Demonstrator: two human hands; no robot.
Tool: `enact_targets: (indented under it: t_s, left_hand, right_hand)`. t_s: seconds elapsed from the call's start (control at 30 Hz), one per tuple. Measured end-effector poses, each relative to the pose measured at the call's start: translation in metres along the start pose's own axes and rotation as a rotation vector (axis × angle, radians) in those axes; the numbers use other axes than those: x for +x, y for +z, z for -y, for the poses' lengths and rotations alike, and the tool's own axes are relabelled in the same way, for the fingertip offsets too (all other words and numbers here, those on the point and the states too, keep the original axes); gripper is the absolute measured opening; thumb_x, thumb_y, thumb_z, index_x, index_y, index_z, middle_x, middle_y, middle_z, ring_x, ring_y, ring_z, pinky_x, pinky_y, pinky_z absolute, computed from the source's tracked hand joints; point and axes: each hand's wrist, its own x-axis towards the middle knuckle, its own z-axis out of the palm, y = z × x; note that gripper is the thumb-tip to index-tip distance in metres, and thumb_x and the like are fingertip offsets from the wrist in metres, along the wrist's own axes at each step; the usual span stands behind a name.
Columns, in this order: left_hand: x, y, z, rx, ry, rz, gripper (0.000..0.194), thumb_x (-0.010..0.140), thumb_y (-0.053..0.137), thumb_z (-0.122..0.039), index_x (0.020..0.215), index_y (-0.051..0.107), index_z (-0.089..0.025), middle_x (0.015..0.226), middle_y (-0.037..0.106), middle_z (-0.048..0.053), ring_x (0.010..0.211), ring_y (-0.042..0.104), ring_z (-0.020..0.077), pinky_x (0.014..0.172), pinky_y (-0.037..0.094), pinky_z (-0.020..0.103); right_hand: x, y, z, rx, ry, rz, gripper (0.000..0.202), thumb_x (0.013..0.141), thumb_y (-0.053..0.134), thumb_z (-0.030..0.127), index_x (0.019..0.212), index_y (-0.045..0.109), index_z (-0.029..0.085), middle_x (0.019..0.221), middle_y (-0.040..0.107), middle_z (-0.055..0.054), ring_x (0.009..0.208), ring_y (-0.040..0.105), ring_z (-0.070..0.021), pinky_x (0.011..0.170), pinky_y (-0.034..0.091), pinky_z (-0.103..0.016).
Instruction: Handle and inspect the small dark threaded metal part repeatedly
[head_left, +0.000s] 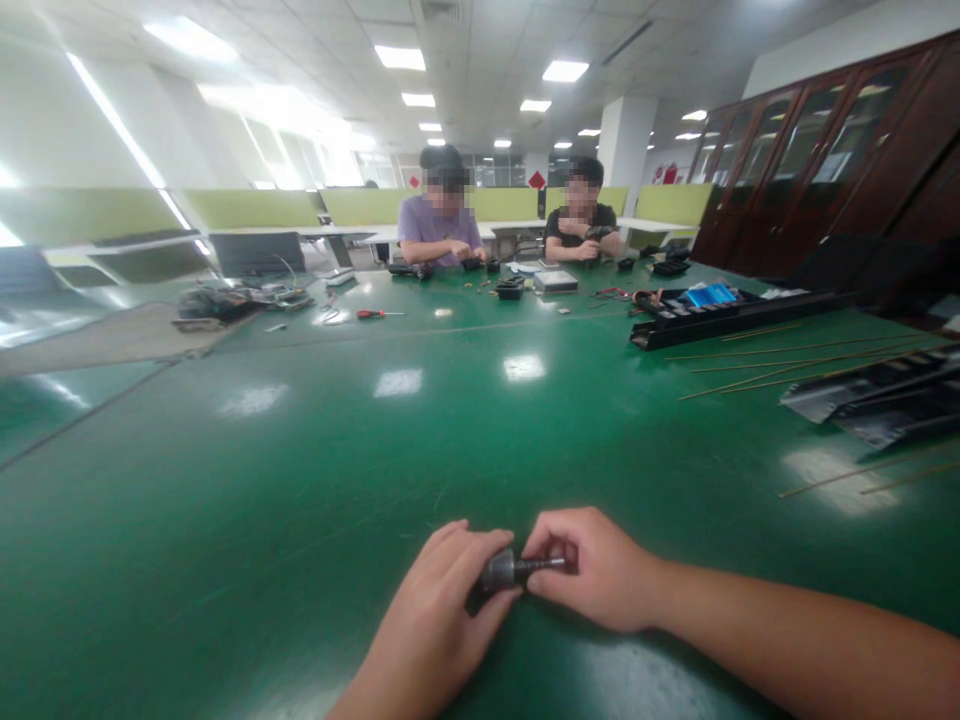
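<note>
Low in the head view, a dark cylindrical part with a thin stepped metal shaft (pixel 498 573) is held between my two hands just over the green table (pixel 322 470). My left hand (pixel 450 585) is closed around the cylinder's body, its palm side hidden. From the other side, the fingers of my right hand (pixel 592 570) pinch around the shaft, whose bright tip points right. The exact kind of part is too small and shaded to make out.
Thin rods (pixel 795 372) and black metal channels (pixel 892 395) lie at the right. Farther off are a long black rail (pixel 720 318), a red-handled screwdriver (pixel 371 314) and a pile of parts (pixel 240 300). Two people (pixel 442 215) work across the table.
</note>
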Motion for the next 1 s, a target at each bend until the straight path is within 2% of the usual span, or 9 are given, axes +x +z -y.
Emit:
enact_targets:
  t_s: [0.73,1.0]
  left_hand:
    - [0.0012,-0.0008,-0.0016,-0.023,-0.024,-0.013,0.027,0.089,0.061,-0.024,0.116,0.059,-0.023,0.101,0.072,0.007,0.097,0.071,0.0244,0.096,0.057,0.046]
    - [0.001,-0.0013,-0.0001,-0.009,-0.012,-0.017,0.026,0.091,0.059,-0.026,0.117,0.058,-0.024,0.1,0.072,0.007,0.097,0.071,0.0242,0.096,0.057,0.047]
  right_hand:
    - [0.0009,-0.0006,0.001,0.015,0.034,0.007,0.009,0.075,0.07,0.017,0.083,0.068,0.016,0.061,0.056,0.005,0.054,0.046,-0.009,0.05,0.032,-0.02]
    - [0.001,-0.0012,0.001,0.021,0.041,0.006,0.009,0.074,0.07,0.017,0.082,0.067,0.016,0.06,0.056,0.005,0.053,0.045,-0.0089,0.05,0.032,-0.02]
